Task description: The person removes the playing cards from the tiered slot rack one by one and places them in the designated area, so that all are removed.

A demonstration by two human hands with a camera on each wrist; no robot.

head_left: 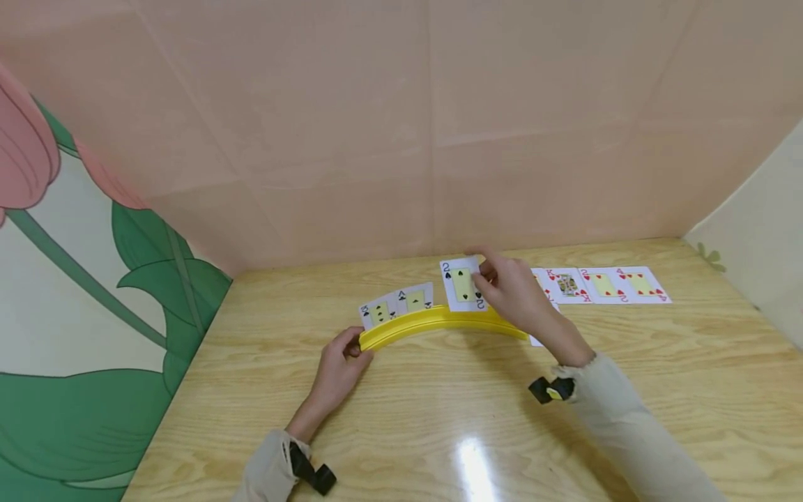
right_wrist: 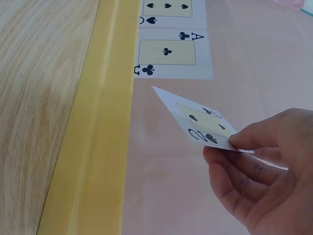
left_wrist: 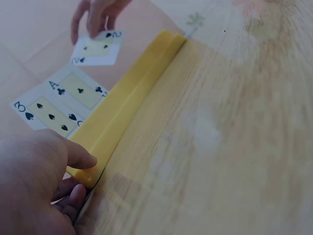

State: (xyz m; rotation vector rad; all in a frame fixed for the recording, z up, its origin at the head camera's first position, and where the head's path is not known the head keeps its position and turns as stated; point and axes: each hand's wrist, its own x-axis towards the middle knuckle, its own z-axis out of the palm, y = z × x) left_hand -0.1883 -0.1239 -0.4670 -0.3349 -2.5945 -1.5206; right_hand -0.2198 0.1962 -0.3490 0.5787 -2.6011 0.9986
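A curved yellow card holder (head_left: 433, 317) stands on the table. My left hand (head_left: 339, 366) grips its left end, the thumb on the near face in the left wrist view. Two playing cards stand side by side in the holder's left part: a three of spades (left_wrist: 46, 115) and an ace of clubs (right_wrist: 168, 54). My right hand (head_left: 517, 289) pinches a two of spades (head_left: 463, 284) by its right edge, thumb on the face and fingers behind. This card is held over the holder, right of the ace and apart from it, tilted in the right wrist view.
Face-up red cards lie in a row at the back right, among them a king of hearts (head_left: 567, 286), a two of hearts (head_left: 602, 286) and a four of hearts (head_left: 641, 284). My right hand and forearm partly cover other cards there. A pink backdrop (head_left: 376, 139) rises behind the table.
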